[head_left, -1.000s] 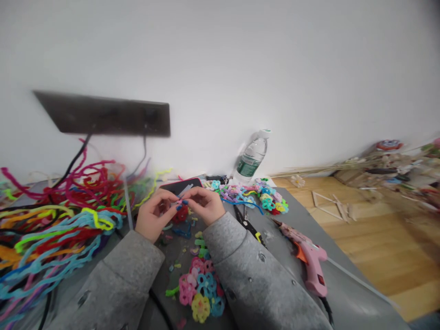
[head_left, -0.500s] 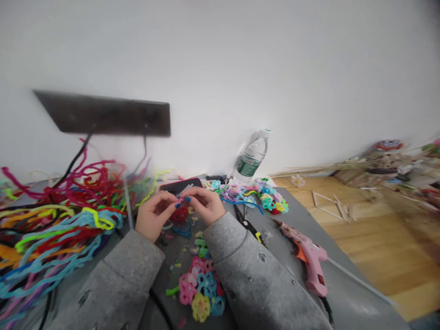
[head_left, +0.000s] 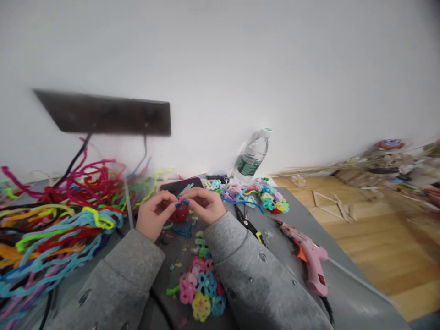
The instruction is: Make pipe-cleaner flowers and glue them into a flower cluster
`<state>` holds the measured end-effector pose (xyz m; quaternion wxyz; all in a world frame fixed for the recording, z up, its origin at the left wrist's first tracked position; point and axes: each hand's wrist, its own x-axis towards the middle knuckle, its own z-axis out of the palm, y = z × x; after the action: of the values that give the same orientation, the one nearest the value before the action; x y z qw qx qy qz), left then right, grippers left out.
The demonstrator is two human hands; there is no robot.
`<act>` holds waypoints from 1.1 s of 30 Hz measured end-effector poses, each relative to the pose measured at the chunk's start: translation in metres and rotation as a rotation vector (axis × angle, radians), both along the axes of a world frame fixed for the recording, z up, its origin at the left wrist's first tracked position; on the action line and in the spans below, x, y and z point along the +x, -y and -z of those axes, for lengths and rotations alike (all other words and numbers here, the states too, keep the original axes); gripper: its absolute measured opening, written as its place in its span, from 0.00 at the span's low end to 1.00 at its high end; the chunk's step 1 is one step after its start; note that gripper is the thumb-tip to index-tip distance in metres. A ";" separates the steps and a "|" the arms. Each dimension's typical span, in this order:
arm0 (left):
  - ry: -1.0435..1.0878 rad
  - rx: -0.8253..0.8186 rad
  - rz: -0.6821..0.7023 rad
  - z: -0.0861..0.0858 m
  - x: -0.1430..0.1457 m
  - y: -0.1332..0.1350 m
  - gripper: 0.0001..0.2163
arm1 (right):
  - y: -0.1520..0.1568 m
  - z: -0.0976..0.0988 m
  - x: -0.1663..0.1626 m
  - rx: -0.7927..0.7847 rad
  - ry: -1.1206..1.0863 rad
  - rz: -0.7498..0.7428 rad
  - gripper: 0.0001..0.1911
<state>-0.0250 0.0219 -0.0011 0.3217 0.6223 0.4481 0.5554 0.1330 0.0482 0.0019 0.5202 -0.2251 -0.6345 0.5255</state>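
Observation:
My left hand (head_left: pixel 154 214) and my right hand (head_left: pixel 207 205) meet fingertip to fingertip above the grey table, both in a pinch. Between them shows a tiny pink piece (head_left: pixel 180 200), mostly covered by my fingers and dark blue nails. It looks like a bit of pipe cleaner, but it is too small to be sure. Just beneath lie a red fuzzy bundle (head_left: pixel 181 214) and a blue bent pipe cleaner (head_left: pixel 182 231). A phone (head_left: pixel 172 187) with pale translucent sticks on it lies behind my fingers. Pipe-cleaner flowers (head_left: pixel 201 306) are piled between my forearms.
Loose pipe cleaners (head_left: pixel 65 233) heap up on the left. To the right are pliers (head_left: pixel 248 224), a pink glue gun (head_left: pixel 311 259) with its cord, and more fuzzy flowers (head_left: pixel 268 201). A water bottle (head_left: pixel 252 156) leans against the wall. Wooden floor (head_left: pixel 371 247) lies beyond the table edge.

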 end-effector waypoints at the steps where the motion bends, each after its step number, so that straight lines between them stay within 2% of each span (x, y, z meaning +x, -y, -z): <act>1: 0.000 0.002 0.003 -0.001 0.000 0.000 0.03 | 0.000 0.000 0.000 0.005 0.003 0.002 0.11; 8: -0.018 0.013 0.018 0.000 0.001 0.000 0.04 | -0.001 -0.001 0.002 0.089 0.081 0.070 0.12; 11: -0.041 0.024 0.012 0.000 -0.001 0.000 0.03 | 0.000 -0.004 0.004 0.043 0.066 0.069 0.14; 14: -0.113 0.060 0.049 0.000 -0.001 0.000 0.04 | -0.004 -0.006 0.011 -0.040 0.010 0.140 0.17; 20: -0.274 0.049 0.292 0.000 0.012 0.005 0.06 | -0.020 -0.006 0.041 -0.192 -0.233 0.444 0.19; 23: -0.352 0.055 0.421 0.001 0.021 0.009 0.05 | -0.023 -0.006 0.048 -0.254 -0.363 0.518 0.18; 26: -0.398 0.053 0.533 0.002 0.028 0.012 0.06 | -0.022 -0.008 0.049 -0.303 -0.419 0.516 0.17; 28: -0.410 0.053 0.558 0.002 0.030 0.013 0.06 | -0.022 -0.008 0.047 -0.314 -0.424 0.500 0.18; 31: -0.405 0.065 0.528 0.001 0.029 0.013 0.06 | -0.023 -0.006 0.045 -0.330 -0.330 0.437 0.19; 33: -0.384 0.078 0.443 -0.001 0.028 0.013 0.06 | -0.022 -0.004 0.041 -0.340 -0.195 0.342 0.20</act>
<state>0.0026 0.0085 -0.0004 0.3202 0.8105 0.3322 0.3607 0.1743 0.0706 0.0059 0.6150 -0.3615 -0.4364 0.5482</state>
